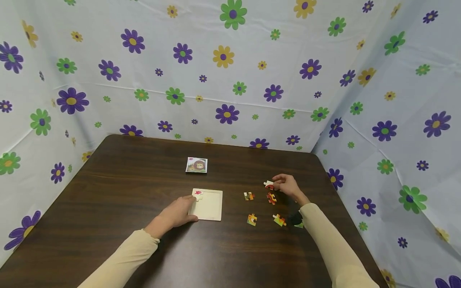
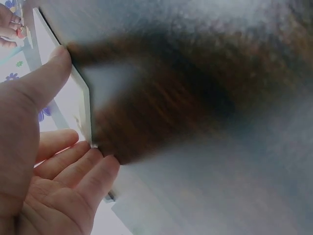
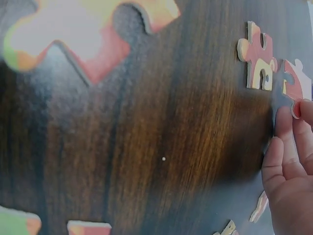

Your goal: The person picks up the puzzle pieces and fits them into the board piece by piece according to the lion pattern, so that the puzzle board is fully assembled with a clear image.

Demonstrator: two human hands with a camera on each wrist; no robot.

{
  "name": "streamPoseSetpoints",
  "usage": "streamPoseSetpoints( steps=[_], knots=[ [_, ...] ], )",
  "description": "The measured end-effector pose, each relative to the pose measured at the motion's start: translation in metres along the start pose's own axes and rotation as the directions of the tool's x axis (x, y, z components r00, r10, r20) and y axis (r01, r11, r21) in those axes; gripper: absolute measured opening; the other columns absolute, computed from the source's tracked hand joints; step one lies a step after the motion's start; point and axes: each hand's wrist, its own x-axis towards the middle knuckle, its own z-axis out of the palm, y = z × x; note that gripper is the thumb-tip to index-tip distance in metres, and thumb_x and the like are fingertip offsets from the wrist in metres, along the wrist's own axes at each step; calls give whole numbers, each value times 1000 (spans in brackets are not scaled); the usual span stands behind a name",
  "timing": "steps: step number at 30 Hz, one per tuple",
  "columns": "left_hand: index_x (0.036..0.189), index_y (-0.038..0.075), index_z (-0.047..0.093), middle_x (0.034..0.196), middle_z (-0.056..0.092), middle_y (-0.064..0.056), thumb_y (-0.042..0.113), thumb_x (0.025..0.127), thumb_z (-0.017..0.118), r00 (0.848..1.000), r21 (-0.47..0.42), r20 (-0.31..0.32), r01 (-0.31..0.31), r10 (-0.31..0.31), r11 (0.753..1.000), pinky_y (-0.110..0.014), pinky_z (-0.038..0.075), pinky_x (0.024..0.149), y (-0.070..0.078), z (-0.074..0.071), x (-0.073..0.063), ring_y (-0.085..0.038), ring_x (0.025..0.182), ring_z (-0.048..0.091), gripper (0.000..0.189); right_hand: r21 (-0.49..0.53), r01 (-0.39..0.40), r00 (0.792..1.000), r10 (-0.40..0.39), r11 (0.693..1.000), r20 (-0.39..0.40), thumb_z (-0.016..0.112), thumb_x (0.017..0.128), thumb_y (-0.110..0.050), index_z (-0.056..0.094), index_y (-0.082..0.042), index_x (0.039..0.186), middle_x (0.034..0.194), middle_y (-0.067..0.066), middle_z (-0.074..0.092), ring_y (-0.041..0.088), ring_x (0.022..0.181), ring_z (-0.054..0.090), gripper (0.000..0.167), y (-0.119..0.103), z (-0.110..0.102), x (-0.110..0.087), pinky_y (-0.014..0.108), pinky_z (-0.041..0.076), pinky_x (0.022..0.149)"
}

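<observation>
My left hand [image 1: 176,211] rests against the left side of a pale, square puzzle tray [image 1: 212,206], its fingertips at the upper left and its thumb near the lower left corner. Inside the tray's upper left corner lies a puzzle piece [image 1: 198,195] with a pink-red print. Off to the right, my right hand [image 1: 288,187] pinches a white and red puzzle piece [image 1: 268,185] between thumb and fingertips; the right wrist view shows this piece [image 3: 299,87] at its right edge, partly covered by the fingers. Just below it lies an orange-red piece [image 1: 271,198].
Between tray and right arm lie several loose pieces, among them an orange-green one [image 1: 249,196], a yellow one [image 1: 252,219] and a green-yellow one [image 1: 279,220]. A green piece [image 1: 299,225] is partly hidden by the right sleeve. Behind the tray sits a lion picture [image 1: 196,165].
</observation>
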Motion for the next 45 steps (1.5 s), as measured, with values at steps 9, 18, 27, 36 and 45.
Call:
streamPoseSetpoints(
  steps=[9,18,27,36,45],
  knots=[
    [130,-10,52,132,51,-29,24,74,84,994,-181,-41,97,-106,979,-50,42,99,-16,4,-9,-42,123,49,73,66,-4,1000,3,998,9,57,92,4,53,18,116,102,34,63,41,86,62,29,-31,2,-16,47,52,73],
    [121,-8,61,123,61,-23,16,71,85,992,-217,-108,34,-58,976,-46,46,94,-16,8,-14,-37,114,58,60,226,-94,996,93,969,14,59,95,-7,51,12,125,98,19,68,26,84,65,36,-13,10,-7,39,53,76],
    [115,-2,65,120,64,-19,15,70,85,991,-205,-117,37,-62,978,-44,48,91,-17,8,-13,-34,111,60,52,405,-126,975,38,906,219,57,93,-1,51,14,120,85,8,64,15,74,63,32,-74,82,-8,30,52,72],
    [113,-4,65,116,65,-20,15,70,85,994,-180,-113,-11,-10,984,-44,48,91,-15,14,-11,-34,108,62,51,257,-84,979,31,963,203,64,85,5,63,12,103,82,14,69,14,69,65,20,-113,163,-4,30,56,67],
    [113,-5,65,116,65,-22,15,71,84,993,-172,-120,-21,1,985,-45,48,91,-18,12,-13,-35,108,62,51,112,-64,982,43,992,182,67,82,2,69,6,93,71,10,67,13,57,63,12,-126,176,2,31,57,62]
  ],
)
